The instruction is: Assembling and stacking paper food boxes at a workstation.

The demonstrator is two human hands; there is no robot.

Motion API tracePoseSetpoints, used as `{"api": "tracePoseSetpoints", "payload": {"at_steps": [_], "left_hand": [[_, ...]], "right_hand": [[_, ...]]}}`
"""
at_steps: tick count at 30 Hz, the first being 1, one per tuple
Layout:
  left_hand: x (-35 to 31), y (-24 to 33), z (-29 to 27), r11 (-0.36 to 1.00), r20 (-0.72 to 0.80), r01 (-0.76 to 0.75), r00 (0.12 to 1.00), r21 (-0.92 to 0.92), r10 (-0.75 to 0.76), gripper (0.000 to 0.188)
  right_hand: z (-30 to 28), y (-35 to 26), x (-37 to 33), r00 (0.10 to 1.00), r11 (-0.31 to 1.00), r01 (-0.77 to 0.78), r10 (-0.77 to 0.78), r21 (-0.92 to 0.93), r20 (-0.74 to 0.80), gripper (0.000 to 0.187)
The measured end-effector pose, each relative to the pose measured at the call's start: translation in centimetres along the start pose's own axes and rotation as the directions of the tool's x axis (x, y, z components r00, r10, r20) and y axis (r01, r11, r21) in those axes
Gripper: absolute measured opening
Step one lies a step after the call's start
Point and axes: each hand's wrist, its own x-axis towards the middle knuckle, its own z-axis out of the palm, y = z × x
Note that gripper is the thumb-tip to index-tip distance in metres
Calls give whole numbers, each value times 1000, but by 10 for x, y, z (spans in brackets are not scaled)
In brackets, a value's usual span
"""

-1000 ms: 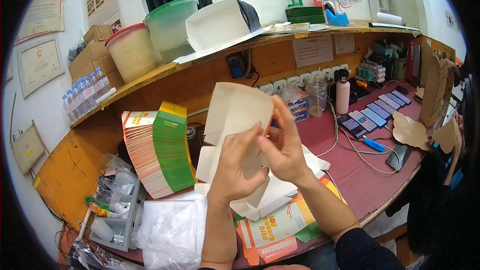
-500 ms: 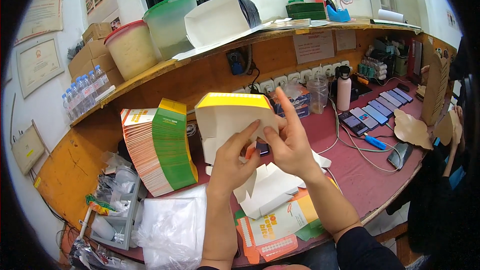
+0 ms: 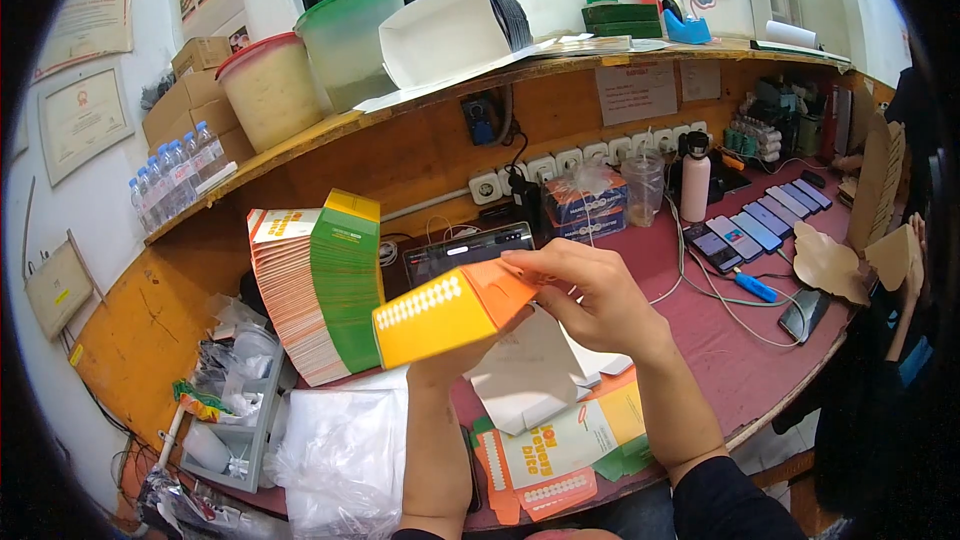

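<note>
A yellow and orange food carton (image 3: 435, 318), partly folded into shape, is tilted in front of me. My left hand (image 3: 452, 364) supports it from below, its fingers mostly hidden behind the carton. At the carton's right end my right hand (image 3: 592, 292) pinches the orange side flap (image 3: 500, 285) between thumb and fingers. Under my hands lies a white carton blank (image 3: 525, 375), its inner side up. Below that, printed flat cartons (image 3: 550, 445) in orange, green and yellow are spread near the table edge. A tall fanned stack of flat cartons (image 3: 345, 280) stands to the left.
Behind the carton leans a dark-screened device (image 3: 465, 252). Clear plastic bags (image 3: 345, 450) and a grey tray (image 3: 250, 440) sit at the left. A pink bottle (image 3: 695, 180), several phones (image 3: 740, 240) and cables occupy the right. Another person's hand (image 3: 912, 255) shows at far right.
The carton has turned from its white inside to its printed outside and come lower. My right hand's raised index finger has come down onto the flap. The device behind is now uncovered.
</note>
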Motion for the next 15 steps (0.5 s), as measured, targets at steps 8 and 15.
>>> {"api": "tracePoseSetpoints", "payload": {"at_steps": [8, 15], "left_hand": [[2, 24, -7, 969, -107, 29, 993, -246, -57, 35], [7, 14, -1, 942, -265, -105, 964, -318, 18, 40]], "right_hand": [[2, -5, 0, 990, 974, -129, 137, 185, -34, 40], [6, -2, -3, 999, 996, -37, 38, 83, -7, 35]]}}
